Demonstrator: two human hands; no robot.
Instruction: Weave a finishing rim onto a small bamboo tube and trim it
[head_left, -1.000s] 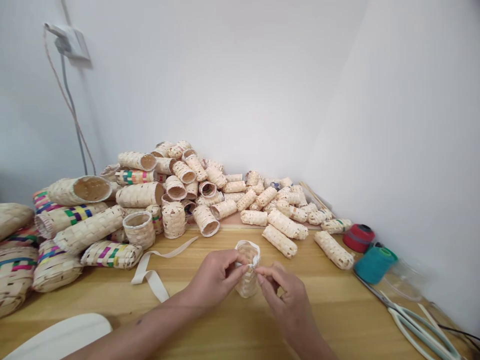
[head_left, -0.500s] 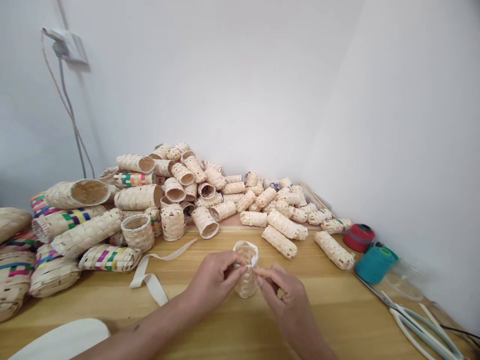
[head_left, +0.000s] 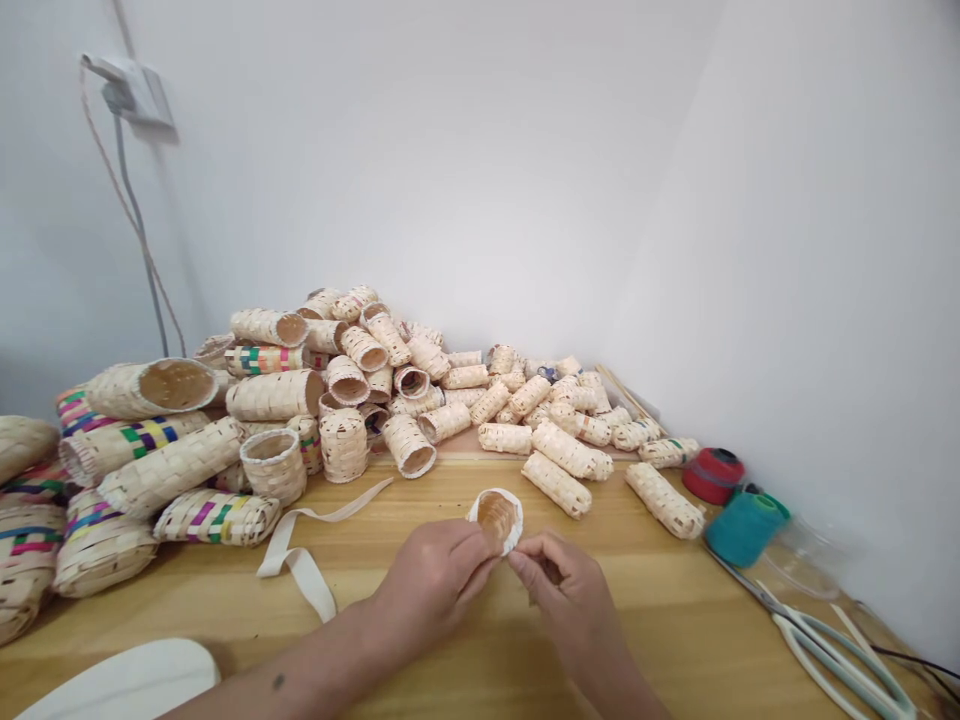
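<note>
A small woven basket (head_left: 496, 512) with a white-bound rim stands near the middle of the table, its mouth tipped toward me. My left hand (head_left: 439, 575) is closed on its near left side, fingers at the rim, and hides most of the body. At the right edge of the rim, the thumb and forefinger of my right hand (head_left: 566, 585) are pinched together. What that pinch holds is too small to make out. A loose white fabric strip (head_left: 309, 580) lies curled on the table, left of my hands.
Woven baskets (head_left: 277, 395) are heaped at the back left, with smaller woven pieces (head_left: 559, 485) at centre right. Red (head_left: 712, 474) and teal thread spools (head_left: 746, 528) stand at right, near scissors (head_left: 825, 640). A white rounded object (head_left: 127, 680) lies front left on the wooden table (head_left: 420, 680).
The basket has tilted toward me, so its mouth and inside now show. My left hand has turned and shifted lower around it, while my right hand remains pinched at the rim.
</note>
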